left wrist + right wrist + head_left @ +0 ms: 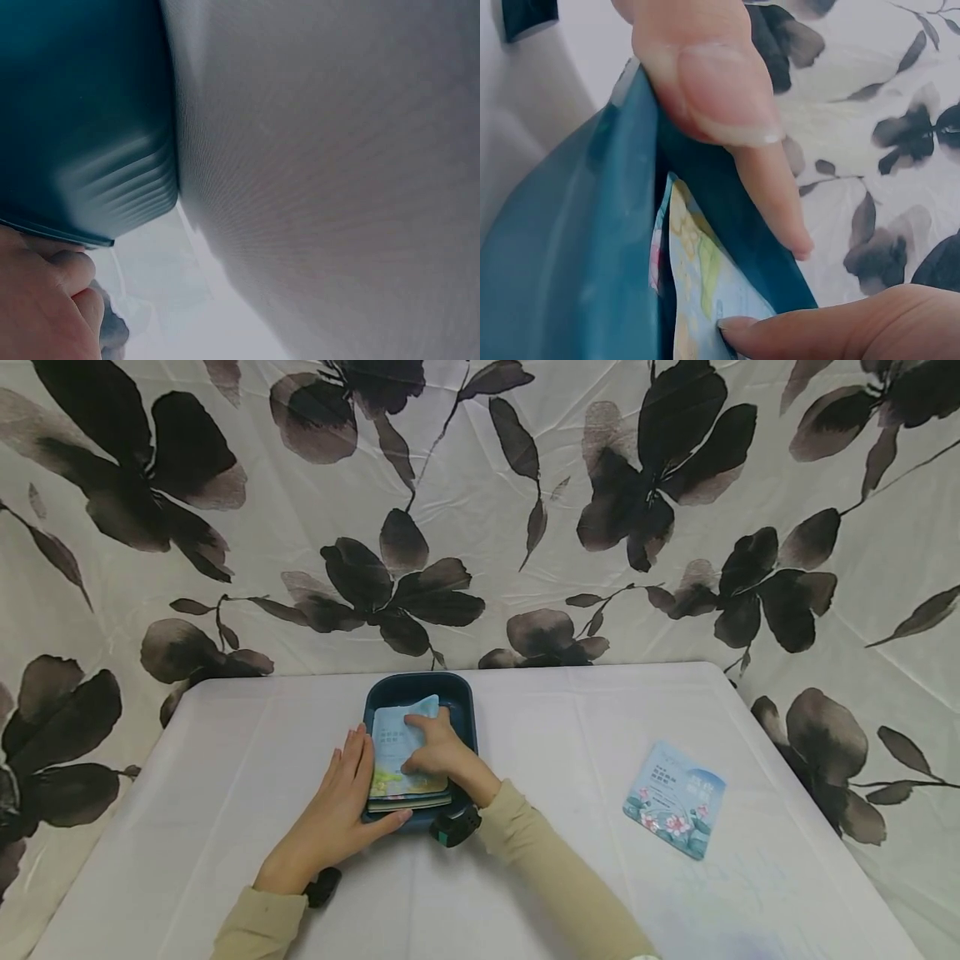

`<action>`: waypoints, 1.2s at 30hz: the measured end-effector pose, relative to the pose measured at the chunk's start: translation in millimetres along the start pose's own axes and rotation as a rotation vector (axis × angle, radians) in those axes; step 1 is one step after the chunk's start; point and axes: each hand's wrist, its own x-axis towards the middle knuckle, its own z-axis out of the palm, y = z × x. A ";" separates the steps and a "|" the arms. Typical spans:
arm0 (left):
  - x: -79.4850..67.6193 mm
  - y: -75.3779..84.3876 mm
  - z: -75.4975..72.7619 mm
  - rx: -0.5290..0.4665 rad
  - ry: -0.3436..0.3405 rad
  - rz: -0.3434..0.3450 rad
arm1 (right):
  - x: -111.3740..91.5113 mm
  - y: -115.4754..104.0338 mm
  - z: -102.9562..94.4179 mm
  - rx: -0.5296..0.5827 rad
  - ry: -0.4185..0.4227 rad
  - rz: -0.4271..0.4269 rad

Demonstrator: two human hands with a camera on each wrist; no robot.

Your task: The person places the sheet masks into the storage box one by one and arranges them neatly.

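A dark teal tray (467,710) holds a stack of flat light-blue printed sachets (390,735), the top one with a yellow-green lower edge. My left hand (341,806) lies along the tray's left side with straight fingers, its thumb stretched across the near edge. My right hand (442,752) reaches in from the right. Its thumb and index finger, spread apart, touch the top sachet. In the right wrist view, a thumb (817,330) presses on a sachet (709,277) inside the tray. The left wrist view shows the tray's ridged outer wall (97,112).
Apart from the tray, a blue sachet (675,799) with pink flowers lies flat on the white table (555,727) to the right. A floral cloth (525,510) hangs behind the table's far edge, close to the tray's far end.
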 end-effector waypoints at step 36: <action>1.5 2.5 -5.6 -0.012 -0.026 -0.031 | -57.4 -0.1 -69.9 0.223 -0.024 -0.132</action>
